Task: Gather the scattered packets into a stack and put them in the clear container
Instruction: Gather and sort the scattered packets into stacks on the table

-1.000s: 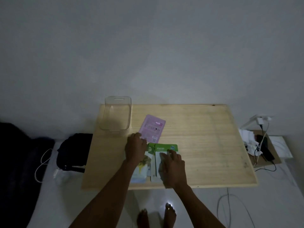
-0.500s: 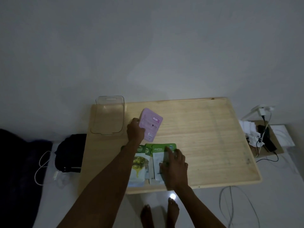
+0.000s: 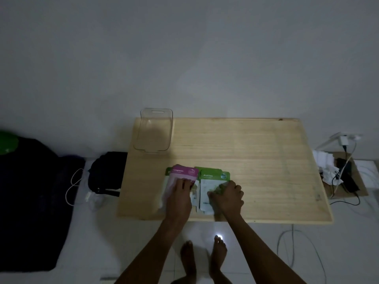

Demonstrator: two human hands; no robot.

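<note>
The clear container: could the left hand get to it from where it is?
Probably yes. The left hand rests on the pink packet, and only bare table lies between it and the container.

Single view from a wide-angle camera worn on the person's head, facing forward and steeply down. The wooden table (image 3: 256,160) fills the middle of the frame, seen whole from above its near edge, its sides bowed by the lens. The upper half of the frame holds only the bare wall (image 3: 184,58) behind the table. Both forearms enter from the bottom edge, and the left hand (image 3: 179,198) and right hand (image 3: 227,196) sit near centre, close to the lens. The person's bare feet (image 3: 203,259) on the white floor (image 3: 102,232) appear directly below.
</note>
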